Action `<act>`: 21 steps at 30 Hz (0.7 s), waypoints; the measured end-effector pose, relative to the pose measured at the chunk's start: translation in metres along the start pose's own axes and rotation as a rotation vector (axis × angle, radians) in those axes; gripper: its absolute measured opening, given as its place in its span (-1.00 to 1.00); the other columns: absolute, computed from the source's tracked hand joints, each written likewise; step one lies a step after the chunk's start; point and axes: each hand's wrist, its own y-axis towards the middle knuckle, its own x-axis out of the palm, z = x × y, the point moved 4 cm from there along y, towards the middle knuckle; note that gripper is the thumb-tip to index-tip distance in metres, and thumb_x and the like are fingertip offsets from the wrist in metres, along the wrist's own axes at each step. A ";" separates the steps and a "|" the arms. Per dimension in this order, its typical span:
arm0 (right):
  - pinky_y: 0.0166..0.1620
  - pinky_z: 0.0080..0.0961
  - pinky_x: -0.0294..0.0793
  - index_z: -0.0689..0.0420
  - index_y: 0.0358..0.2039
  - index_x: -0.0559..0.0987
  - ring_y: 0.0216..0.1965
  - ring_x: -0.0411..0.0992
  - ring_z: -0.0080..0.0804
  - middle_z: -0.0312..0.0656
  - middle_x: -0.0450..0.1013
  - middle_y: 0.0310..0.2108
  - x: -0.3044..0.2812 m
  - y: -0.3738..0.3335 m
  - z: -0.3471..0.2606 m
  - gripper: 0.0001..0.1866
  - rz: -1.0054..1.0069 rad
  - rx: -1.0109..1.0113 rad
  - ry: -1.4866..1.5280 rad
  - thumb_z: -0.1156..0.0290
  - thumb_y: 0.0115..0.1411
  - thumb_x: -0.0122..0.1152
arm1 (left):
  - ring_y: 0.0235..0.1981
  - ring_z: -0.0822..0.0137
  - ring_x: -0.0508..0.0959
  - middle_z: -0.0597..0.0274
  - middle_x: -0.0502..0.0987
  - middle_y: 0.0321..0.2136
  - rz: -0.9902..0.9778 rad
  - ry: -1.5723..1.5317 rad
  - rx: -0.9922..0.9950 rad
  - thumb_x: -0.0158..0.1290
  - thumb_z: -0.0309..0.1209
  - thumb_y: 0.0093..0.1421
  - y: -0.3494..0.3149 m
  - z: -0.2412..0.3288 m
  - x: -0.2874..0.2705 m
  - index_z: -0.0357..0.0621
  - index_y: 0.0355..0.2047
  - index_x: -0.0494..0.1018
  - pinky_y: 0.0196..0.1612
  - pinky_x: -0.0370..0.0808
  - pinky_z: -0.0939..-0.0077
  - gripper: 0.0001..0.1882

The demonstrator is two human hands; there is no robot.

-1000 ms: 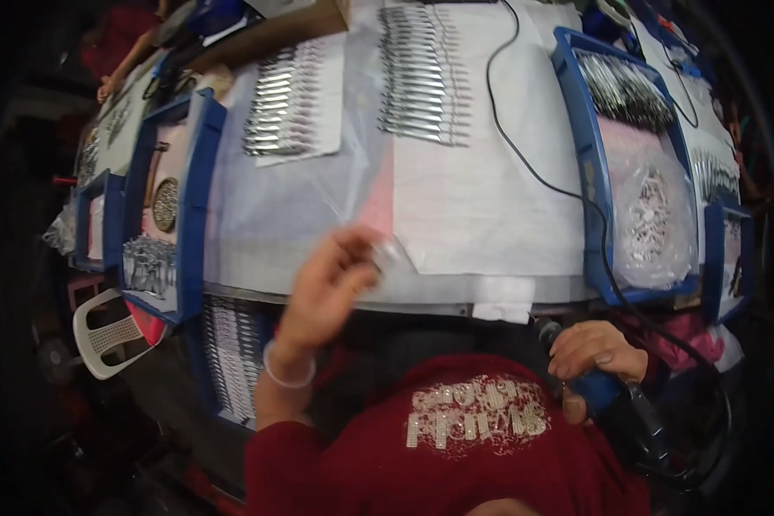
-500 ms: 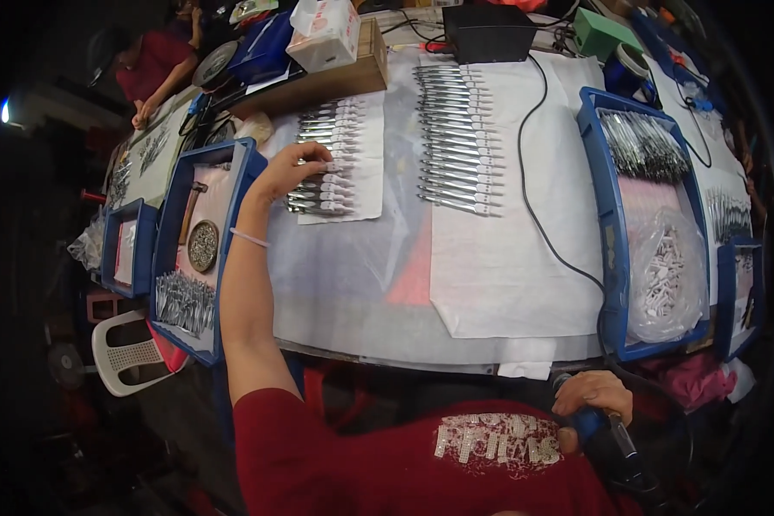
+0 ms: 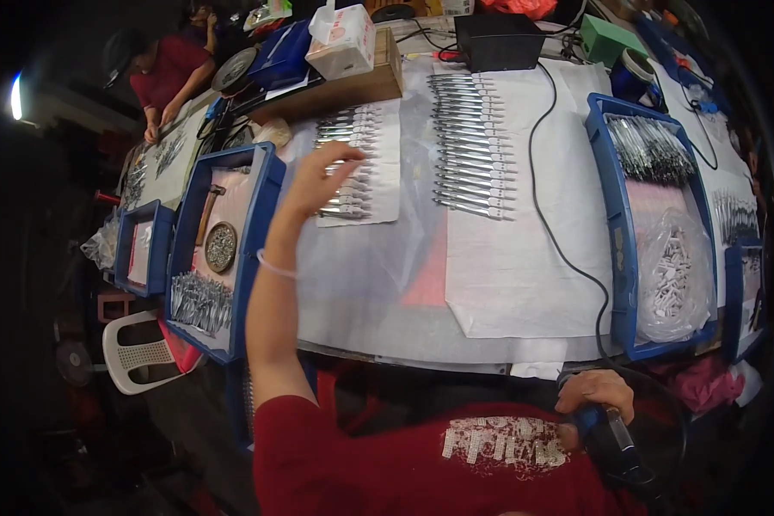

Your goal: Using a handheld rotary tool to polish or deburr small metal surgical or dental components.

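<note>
– Since a second ago the left hand point(image 3: 328, 172) has moved from the near edge of the table point(image 3: 361, 334) out to the left row of silver pen-like rods point(image 3: 348, 205). How are its fingers held?

– From the head view they look bent, thumb near the fingertips, above the middle of that row; I cannot tell whether they grip a rod or touch one

– And where does that row lie?

– On a white sheet point(image 3: 385, 193), in front of the wooden box point(image 3: 353, 89). Just beside it is the right row of similar rods point(image 3: 473, 163), partly on a larger white sheet point(image 3: 516, 292)

– What about the right hand point(image 3: 598, 391)?

– Closed around a dark blue and black handheld power tool point(image 3: 609, 437), below the table's near edge. A black cable point(image 3: 534, 172) crosses the larger sheet

– Anything to the sides?

– At left, a blue tray point(image 3: 254, 215) holds a hammer point(image 3: 208, 211), a round dish of small metal parts point(image 3: 220, 248) and a pile of silver parts point(image 3: 202, 301). At right, a second blue tray point(image 3: 621, 258) holds a bundle of slim dark-and-silver pieces point(image 3: 649, 150) and a clear plastic bag of small white pieces point(image 3: 672, 275). Beyond the left tray, a co-worker in red point(image 3: 172, 77) leans over another worktop
</note>
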 end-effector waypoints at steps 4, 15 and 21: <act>-0.42 -0.39 0.47 0.18 -0.07 0.29 -0.54 0.46 -0.35 -0.14 0.46 -0.47 -0.007 -0.017 0.011 -0.42 0.052 0.028 0.109 0.44 -0.05 0.42 | -0.19 0.26 0.54 0.14 0.54 -0.22 -0.248 -0.905 0.196 -0.01 -0.67 0.15 -0.032 0.178 0.054 -0.27 -0.20 0.50 -0.11 0.47 0.42 -0.79; -0.36 -0.35 0.48 0.18 -0.03 0.24 -0.48 0.44 -0.30 -0.12 0.44 -0.49 -0.010 -0.041 -0.048 -0.41 0.185 0.050 0.129 0.38 0.01 0.39 | 0.03 0.17 0.44 -0.13 0.40 0.00 -0.880 -2.232 0.711 -0.19 -0.22 0.38 -0.095 0.425 0.100 -0.47 0.09 0.22 -0.01 0.41 0.34 -0.50; -0.35 -0.35 0.48 0.18 -0.03 0.24 -0.48 0.44 -0.30 -0.12 0.44 -0.48 -0.026 -0.073 -0.053 -0.40 0.123 -0.064 0.263 0.41 -0.01 0.40 | -0.02 0.26 0.44 -0.01 0.43 -0.06 -0.838 -2.373 0.655 -0.22 -0.36 0.39 -0.111 0.464 0.110 -0.43 0.04 0.24 -0.05 0.40 0.45 -0.64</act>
